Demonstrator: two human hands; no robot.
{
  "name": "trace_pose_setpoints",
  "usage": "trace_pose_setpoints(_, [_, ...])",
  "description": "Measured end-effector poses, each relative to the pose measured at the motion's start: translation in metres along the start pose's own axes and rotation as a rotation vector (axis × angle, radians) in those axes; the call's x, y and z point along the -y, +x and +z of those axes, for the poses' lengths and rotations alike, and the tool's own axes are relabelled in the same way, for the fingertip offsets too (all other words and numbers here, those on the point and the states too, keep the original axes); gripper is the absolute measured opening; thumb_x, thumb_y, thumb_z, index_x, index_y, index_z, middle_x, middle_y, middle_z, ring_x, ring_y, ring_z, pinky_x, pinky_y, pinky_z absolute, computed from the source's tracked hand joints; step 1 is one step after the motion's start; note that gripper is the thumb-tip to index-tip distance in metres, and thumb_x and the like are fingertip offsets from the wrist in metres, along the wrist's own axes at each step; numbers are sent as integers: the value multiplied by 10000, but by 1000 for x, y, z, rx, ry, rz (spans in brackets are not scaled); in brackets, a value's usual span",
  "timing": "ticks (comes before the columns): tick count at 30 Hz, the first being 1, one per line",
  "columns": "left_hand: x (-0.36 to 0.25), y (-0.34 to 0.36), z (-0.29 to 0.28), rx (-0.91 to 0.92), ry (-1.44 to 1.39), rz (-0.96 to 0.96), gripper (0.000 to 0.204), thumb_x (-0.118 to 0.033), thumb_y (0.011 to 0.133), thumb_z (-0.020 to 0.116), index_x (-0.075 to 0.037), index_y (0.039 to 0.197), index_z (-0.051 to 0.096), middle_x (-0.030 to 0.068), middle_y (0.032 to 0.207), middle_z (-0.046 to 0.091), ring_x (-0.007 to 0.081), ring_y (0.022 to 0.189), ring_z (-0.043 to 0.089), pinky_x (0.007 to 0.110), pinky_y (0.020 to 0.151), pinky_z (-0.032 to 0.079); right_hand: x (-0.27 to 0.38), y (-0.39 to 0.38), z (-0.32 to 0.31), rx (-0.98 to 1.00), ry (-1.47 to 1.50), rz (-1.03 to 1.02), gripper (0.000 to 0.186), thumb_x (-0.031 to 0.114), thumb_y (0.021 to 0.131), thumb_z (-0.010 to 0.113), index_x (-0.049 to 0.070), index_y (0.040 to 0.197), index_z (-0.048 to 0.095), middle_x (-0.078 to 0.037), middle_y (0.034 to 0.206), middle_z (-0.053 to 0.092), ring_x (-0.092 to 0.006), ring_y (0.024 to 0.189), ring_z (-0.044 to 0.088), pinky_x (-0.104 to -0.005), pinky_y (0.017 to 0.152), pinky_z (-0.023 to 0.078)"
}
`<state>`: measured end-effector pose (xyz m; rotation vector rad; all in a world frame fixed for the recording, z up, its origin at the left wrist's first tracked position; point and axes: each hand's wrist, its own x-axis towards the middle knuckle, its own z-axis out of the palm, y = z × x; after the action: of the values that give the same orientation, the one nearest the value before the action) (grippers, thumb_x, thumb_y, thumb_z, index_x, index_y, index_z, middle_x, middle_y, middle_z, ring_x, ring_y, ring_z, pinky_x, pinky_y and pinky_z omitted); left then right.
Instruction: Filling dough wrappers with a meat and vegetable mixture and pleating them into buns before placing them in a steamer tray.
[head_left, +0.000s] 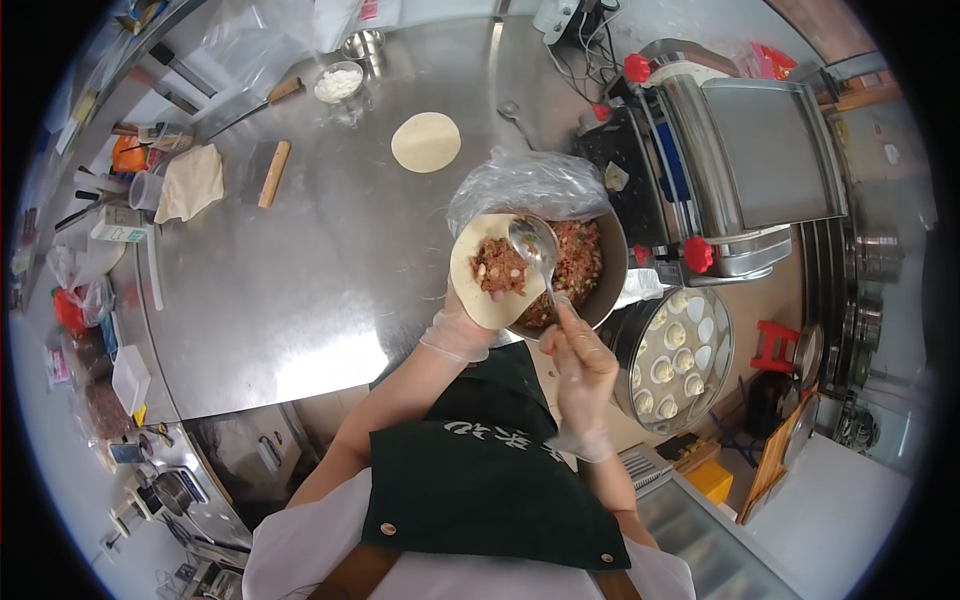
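Observation:
My left hand (458, 328), in a clear plastic glove, supports a round dough wrapper (464, 252) from below. A mound of chopped meat filling (496, 272) lies on the wrapper. My right hand (583, 362), also gloved, grips the handle of a metal spoon (540, 250), whose bowl is over the wrapper's right part, beside the mound. Just under and right of the wrapper stands a round metal bowl (620, 265) holding more filling (582, 262). Crumpled clear plastic (515, 185) covers its far side. Another flat dough round (426, 142) lies on the steel table.
A steamer tray (722, 375) with several filled buns is at the right, below a dough-rolling machine (770, 150). On the steel table (270, 310) lie a wooden-handled scraper (274, 175), a folded cloth (192, 183), a small bowl of white stuff (339, 82) and another spoon (513, 117).

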<state>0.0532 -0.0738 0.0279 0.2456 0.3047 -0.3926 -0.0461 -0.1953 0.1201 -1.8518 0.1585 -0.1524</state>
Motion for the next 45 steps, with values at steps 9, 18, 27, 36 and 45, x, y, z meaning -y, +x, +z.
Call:
trace_pose_setpoints(9, [-8, -1, -6, 106, -126, -122, 341, -333, 1042, 467, -70, 1231, 574, 77, 1151, 655, 234, 1056, 652, 383, 946, 545, -3, -4, -8, 142, 84, 191, 408, -88, 936, 505, -37, 1333, 586, -19, 844, 593, -82, 744, 516, -201, 689, 432])
trace_pose_setpoints(18, [-13, 0, 9, 153, 621, 346, 300, -301, 1019, 504, -58, 1182, 567, 91, 1066, 667, 222, 974, 656, 367, 869, 560, -5, -9, -19, 113, -16, 80, 445, -150, 902, 514, -5, 1310, 617, -43, 777, 554, -117, 720, 532, -234, 707, 467])
trace_pose_setpoints(27, [-10, 8, -3, 210, 265, 70, 285, -225, 972, 552, -29, 1176, 581, 157, 1121, 651, 278, 1015, 655, 414, 861, 581, -27, 0, -19, 157, 41, 116, 399, -121, 916, 506, -36, 1287, 624, -20, 795, 577, -105, 743, 543, -241, 708, 485])
trace_pose_setpoints(36, [-11, 7, 6, 205, -217, -209, 286, -205, 992, 521, -47, 1224, 581, 160, 1157, 652, 301, 1050, 647, 449, 909, 559, -15, 16, -10, 174, -164, 10, 569, -189, 805, 520, 34, 1318, 628, -81, 770, 576, -163, 698, 573, -265, 677, 498])
trace_pose_setpoints(45, [-53, 11, -4, 255, -178, -28, 278, -310, 996, 523, -63, 1105, 589, 130, 1116, 636, 296, 1065, 617, 432, 920, 541, -32, 16, -25, -46, -969, -273, 618, -82, 699, 586, 96, 1287, 649, -64, 803, 616, -227, 645, 638, -362, 521, 518])
